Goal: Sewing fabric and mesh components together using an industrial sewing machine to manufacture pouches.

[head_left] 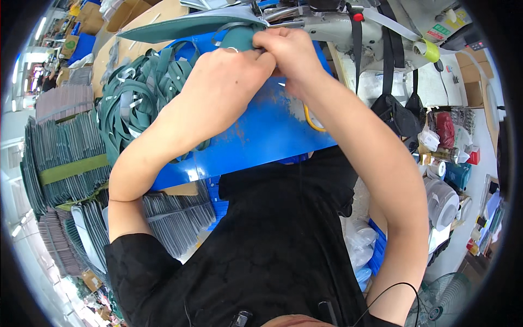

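Observation:
My left hand [229,76] and my right hand [289,54] meet at the far edge of the blue board [256,136], both closed at a green fabric piece [235,38]. Their fingertips press together, partly hiding where they grip it. A flat green panel [163,30] extends to the left above them. A heap of green straps with pale tabs [131,92] lies beside my left forearm. A yellow-handled tool [310,120], probably scissors, lies partly under my right forearm.
A sewing machine [332,32] with hanging black straps [388,71] stands at the back right. Bundled green and grey panels [65,147] are stacked at left. Rolls and bags [444,147] crowd the right side, with a fan [436,300] low at right.

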Tool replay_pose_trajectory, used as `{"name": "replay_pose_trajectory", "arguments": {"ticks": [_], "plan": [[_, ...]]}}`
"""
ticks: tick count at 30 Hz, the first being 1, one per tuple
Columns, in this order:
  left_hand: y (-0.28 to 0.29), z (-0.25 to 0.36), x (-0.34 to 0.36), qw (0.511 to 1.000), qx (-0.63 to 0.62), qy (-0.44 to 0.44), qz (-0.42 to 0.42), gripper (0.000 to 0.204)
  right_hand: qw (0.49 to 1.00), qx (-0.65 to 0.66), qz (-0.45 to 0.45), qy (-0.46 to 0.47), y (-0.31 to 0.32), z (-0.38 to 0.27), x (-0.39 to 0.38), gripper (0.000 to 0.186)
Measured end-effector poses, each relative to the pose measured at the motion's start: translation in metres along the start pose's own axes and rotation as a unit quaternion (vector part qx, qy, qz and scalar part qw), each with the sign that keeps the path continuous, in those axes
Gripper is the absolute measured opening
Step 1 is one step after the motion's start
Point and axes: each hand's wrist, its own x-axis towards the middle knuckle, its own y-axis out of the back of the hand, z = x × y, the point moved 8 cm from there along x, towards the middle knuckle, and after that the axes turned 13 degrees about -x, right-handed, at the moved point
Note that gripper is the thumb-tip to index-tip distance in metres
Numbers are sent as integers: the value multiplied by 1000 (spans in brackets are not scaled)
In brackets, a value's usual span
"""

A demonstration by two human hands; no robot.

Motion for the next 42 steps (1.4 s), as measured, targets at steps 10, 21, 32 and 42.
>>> {"name": "replay_pose_trajectory", "arguments": {"ticks": [10, 21, 32, 42], "plan": [[54, -13, -19, 975, 1, -71, 209, 38, 1000, -28, 6, 1, 9, 10, -4, 25], [49, -79, 13, 932, 296, -127, -164, 83, 999, 43, 3, -16, 4, 11, -13, 28], [42, -37, 14, 945, 289, -58, -145, 57, 996, 87, 13, 24, 5, 21, -5, 28], [17, -9, 13, 986, 153, 32, -61, 59, 992, 46, 28, 111, 15, 32, -26, 29]]}}
